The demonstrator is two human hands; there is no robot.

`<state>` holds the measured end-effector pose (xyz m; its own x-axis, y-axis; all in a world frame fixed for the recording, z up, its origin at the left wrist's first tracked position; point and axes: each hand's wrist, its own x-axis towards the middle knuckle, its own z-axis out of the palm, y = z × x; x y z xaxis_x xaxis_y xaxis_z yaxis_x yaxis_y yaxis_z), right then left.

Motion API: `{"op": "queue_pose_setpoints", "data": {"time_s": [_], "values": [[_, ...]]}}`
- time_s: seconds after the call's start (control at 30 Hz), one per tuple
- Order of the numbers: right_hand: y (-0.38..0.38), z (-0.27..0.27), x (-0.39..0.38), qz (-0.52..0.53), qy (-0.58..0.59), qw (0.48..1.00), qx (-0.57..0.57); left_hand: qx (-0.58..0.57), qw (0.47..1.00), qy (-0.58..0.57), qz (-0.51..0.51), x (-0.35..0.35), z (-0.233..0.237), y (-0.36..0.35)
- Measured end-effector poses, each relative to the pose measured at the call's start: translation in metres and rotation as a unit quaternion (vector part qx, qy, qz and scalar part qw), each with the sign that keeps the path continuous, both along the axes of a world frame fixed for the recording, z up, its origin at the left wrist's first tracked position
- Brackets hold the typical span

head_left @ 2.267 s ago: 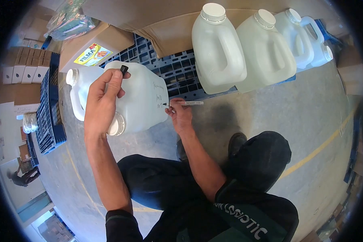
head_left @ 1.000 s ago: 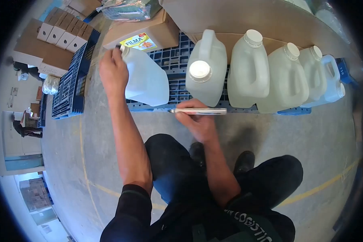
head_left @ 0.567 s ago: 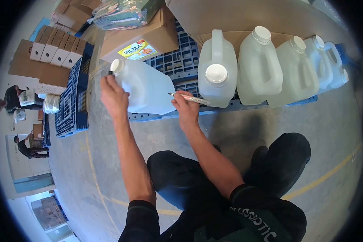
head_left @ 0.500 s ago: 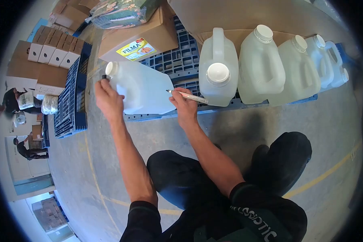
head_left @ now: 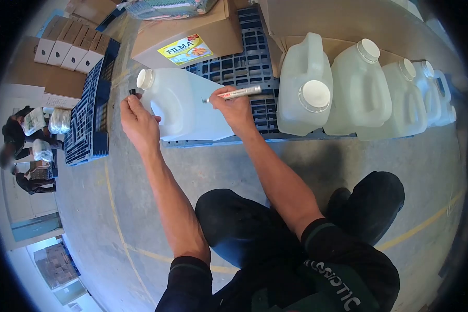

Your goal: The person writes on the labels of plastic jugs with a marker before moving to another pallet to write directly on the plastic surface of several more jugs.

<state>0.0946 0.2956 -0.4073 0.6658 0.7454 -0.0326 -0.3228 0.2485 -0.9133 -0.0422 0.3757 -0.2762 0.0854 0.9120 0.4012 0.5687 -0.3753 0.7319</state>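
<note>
A translucent jug (head_left: 184, 101) with a white cap lies on its side on a blue pallet (head_left: 257, 52). My left hand (head_left: 140, 120) is at its cap end, fingers pinched on a small black marker cap (head_left: 132, 92). My right hand (head_left: 235, 112) grips a white marker (head_left: 242, 92), its tip over the jug's upper side face. Whether the tip touches the plastic I cannot tell. To the right stands another jug (head_left: 300, 106) with a white cap and a handle, and beyond it a further jug (head_left: 351, 99).
More jugs (head_left: 400, 101) continue the row at the right. Behind the lying jug is a cardboard box (head_left: 218, 31) with a yellow label. At the left are a second blue pallet (head_left: 91, 114), stacked boxes (head_left: 62, 49) and two people (head_left: 23, 132) in dark clothes.
My right hand and the marker have moved up and onto the jug's side. The view has shifted, so the standing jugs appear farther right. My left hand still holds the black cap.
</note>
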Motion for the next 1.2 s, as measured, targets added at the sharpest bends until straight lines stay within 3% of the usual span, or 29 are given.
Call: {"op": "queue_pose_setpoints", "data": {"time_s": [0.07,0.17,0.27,0.5,0.67,0.77,0.87,0.97,1.2], "values": [[-0.001,-0.002,0.008,0.105,-0.012,0.994,-0.034,-0.009,1.000,-0.030,0.002,-0.001,-0.001,0.002],[0.001,0.001,0.000,0.036,0.054,0.997,0.041,-0.016,1.000,-0.022,0.005,0.001,0.001,-0.002],[0.001,-0.001,0.001,0.017,0.024,1.000,-0.010,-0.019,1.000,-0.020,0.004,0.002,0.002,-0.004],[0.002,-0.009,0.000,0.027,0.071,0.997,0.006,-0.015,0.999,-0.036,-0.001,0.003,0.000,-0.002],[0.000,-0.012,0.002,0.031,0.007,0.999,-0.023,-0.021,0.999,-0.027,0.009,0.000,0.001,-0.002],[0.002,-0.012,-0.001,-0.005,0.026,1.000,-0.014,-0.013,0.999,-0.030,0.010,-0.003,-0.002,0.002],[0.002,-0.013,0.001,0.030,0.024,0.999,-0.013,-0.017,0.999,-0.036,0.010,-0.007,-0.005,0.005],[0.003,-0.013,-0.002,-0.008,0.022,1.000,-0.020,-0.017,0.999,-0.033,0.018,-0.007,-0.003,0.004],[0.003,-0.026,0.004,0.010,-0.012,0.998,-0.057,-0.020,0.999,-0.043,0.012,-0.009,-0.004,0.006]]}}
